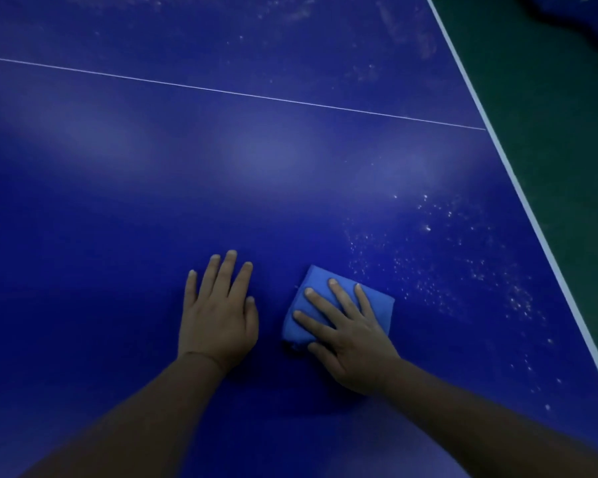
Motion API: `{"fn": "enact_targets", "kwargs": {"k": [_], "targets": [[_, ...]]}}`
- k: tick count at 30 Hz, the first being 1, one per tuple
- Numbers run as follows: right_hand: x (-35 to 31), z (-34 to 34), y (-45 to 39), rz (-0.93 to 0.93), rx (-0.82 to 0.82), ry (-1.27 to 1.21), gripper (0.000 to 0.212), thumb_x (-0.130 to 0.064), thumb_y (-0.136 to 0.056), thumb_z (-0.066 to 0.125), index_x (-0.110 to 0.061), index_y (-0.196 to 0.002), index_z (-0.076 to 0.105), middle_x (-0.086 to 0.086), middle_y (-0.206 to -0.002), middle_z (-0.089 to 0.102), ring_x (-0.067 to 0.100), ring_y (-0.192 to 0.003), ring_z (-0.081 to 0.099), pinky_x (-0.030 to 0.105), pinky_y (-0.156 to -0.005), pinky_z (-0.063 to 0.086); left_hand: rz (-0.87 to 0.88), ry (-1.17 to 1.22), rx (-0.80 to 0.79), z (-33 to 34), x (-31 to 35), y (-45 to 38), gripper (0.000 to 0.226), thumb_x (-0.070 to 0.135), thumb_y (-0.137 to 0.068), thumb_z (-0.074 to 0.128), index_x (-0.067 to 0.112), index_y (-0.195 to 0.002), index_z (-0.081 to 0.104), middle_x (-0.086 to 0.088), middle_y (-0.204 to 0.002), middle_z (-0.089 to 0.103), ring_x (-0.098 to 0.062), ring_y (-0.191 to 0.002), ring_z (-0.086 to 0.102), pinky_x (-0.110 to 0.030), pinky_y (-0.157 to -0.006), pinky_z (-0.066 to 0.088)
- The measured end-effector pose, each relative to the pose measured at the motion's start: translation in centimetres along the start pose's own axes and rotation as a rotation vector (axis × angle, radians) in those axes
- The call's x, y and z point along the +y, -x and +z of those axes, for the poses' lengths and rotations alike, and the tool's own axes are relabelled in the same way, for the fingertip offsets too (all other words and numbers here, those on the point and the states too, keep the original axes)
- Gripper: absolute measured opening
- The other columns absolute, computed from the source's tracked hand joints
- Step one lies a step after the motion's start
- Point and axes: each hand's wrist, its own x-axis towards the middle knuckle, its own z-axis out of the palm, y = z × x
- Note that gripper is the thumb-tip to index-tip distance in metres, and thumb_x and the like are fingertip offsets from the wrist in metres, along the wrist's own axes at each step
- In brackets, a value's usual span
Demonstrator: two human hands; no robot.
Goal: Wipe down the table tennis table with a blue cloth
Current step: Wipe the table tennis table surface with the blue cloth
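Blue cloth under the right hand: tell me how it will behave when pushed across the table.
The blue cloth is folded into a soft pad, so it probably slides easily on the smooth table. The right hand lies flat on it with straight fingers; unpinned edges may bunch or unfold. It looks light and floppy.

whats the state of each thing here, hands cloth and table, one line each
left hand: open, flat on the table, fingers straight, holds nothing
right hand: open, fingers spread, presses on the blue cloth
blue cloth: folded into a pad, flat on the table under the right hand
table tennis table: white specks right of the cloth and smears near the far right corner; sheen in the middle
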Motion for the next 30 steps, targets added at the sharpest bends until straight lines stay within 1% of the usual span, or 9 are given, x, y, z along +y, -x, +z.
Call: {"fn": "enact_targets", "kwargs": {"k": [8, 14, 18, 20, 22, 24, 27, 28, 30], "targets": [[7.9, -2.0, -8.9, -0.038, 0.043, -0.001, 0.052, -0.055, -0.104, 0.028, -0.043, -0.155, 0.024, -0.007, -0.167, 0.014, 0.030, -0.154, 0.006, 0.060, -0.120, 0.009, -0.020, 0.011, -0.004, 1.6, 1.1, -9.9, 0.064, 0.042, -0.094, 0.023, 0.016, -0.149, 0.043, -0.009, -0.161, 0.029, -0.027, -0.151, 0.019, -0.050, -0.121, 0.005], [15.8, -3.5, -17.6, -0.074, 0.037, 0.031, 0.055, -0.054, -0.100, 0.028, -0.040, -0.153, 0.030, -0.003, -0.164, 0.024, 0.034, -0.151, 0.018, 0.058, -0.118, 0.011, -0.008, -0.074, -0.049, 2.4, 1.3, -11.1, 0.061, 0.044, -0.098, 0.026, 0.019, -0.153, 0.035, -0.006, -0.163, 0.024, -0.025, -0.153, 0.011, -0.053, -0.120, 0.004], [22.7, -6.2, -26.4, 0.187, 0.010, 0.030, 0.063, -0.059, -0.096, 0.011, -0.042, -0.156, 0.018, -0.006, -0.167, 0.012, 0.030, -0.154, 0.005, 0.058, -0.121, 0.004, -0.008, -0.128, -0.087, 2.4, 1.3, -11.5, 0.059, 0.043, -0.099, 0.026, 0.021, -0.154, 0.034, -0.005, -0.163, 0.025, -0.026, -0.152, 0.014, -0.053, -0.118, 0.008], [24.7, -7.0, -29.1, 0.423, 0.047, -0.032, 0.058, -0.055, -0.101, 0.014, -0.041, -0.157, 0.014, -0.007, -0.168, 0.005, 0.029, -0.154, -0.002, 0.058, -0.120, -0.001, -0.007, -0.135, -0.096, 2.2, 1.4, -11.6, 0.059, 0.042, -0.099, 0.027, 0.021, -0.154, 0.034, -0.005, -0.163, 0.025, -0.027, -0.152, 0.014, -0.054, -0.118, 0.010], [23.4, -6.7, -30.2, 0.632, 0.081, -0.070, 0.056, -0.053, -0.104, 0.018, -0.039, -0.158, 0.014, -0.006, -0.168, 0.004, 0.032, -0.153, -0.003, 0.062, -0.119, -0.002, 0.000, -0.135, -0.103, 2.1, 1.3, -11.7, 0.059, 0.040, -0.098, 0.029, 0.019, -0.153, 0.036, -0.006, -0.162, 0.027, -0.028, -0.152, 0.017, -0.055, -0.118, 0.012], [19.1, -6.0, -29.9, 0.568, 0.145, -0.046, 0.057, -0.053, -0.103, 0.018, -0.037, -0.157, 0.019, -0.003, -0.168, 0.009, 0.036, -0.153, 0.002, 0.065, -0.117, 0.000, 0.003, -0.123, -0.095, 2.1, 1.3, -11.9, 0.060, 0.039, -0.095, 0.032, 0.018, -0.150, 0.041, -0.007, -0.161, 0.030, -0.029, -0.150, 0.021, -0.057, -0.117, 0.014], [16.2, -5.5, -28.9, 0.148, 0.057, -0.019, 0.063, -0.057, -0.097, 0.011, -0.040, -0.156, 0.024, -0.005, -0.166, 0.016, 0.034, -0.153, 0.006, 0.063, -0.119, 0.001, 0.010, -0.124, -0.071, 2.1, 1.4, -12.1, 0.060, 0.038, -0.093, 0.034, 0.015, -0.147, 0.047, -0.008, -0.159, 0.033, -0.031, -0.148, 0.026, -0.059, -0.115, 0.018], [18.2, -6.2, -29.3, 0.117, 0.026, 0.001, 0.063, -0.057, -0.097, 0.010, -0.040, -0.156, 0.023, -0.006, -0.167, 0.014, 0.032, -0.153, 0.006, 0.062, -0.119, 0.002, 0.012, -0.124, -0.069, 2.1, 1.4, -12.1, 0.059, 0.039, -0.094, 0.032, 0.015, -0.147, 0.047, -0.008, -0.159, 0.033, -0.030, -0.148, 0.026, -0.059, -0.115, 0.018], [24.6, -6.9, -30.0, 0.350, 0.048, 0.060, 0.058, -0.055, -0.101, 0.016, -0.039, -0.157, 0.019, -0.005, -0.167, 0.011, 0.034, -0.153, 0.006, 0.064, -0.119, 0.006, 0.013, -0.119, -0.067, 2.1, 1.4, -12.1, 0.058, 0.042, -0.101, 0.022, 0.016, -0.149, 0.042, -0.008, -0.161, 0.031, -0.030, -0.149, 0.024, -0.057, -0.117, 0.015]]}}
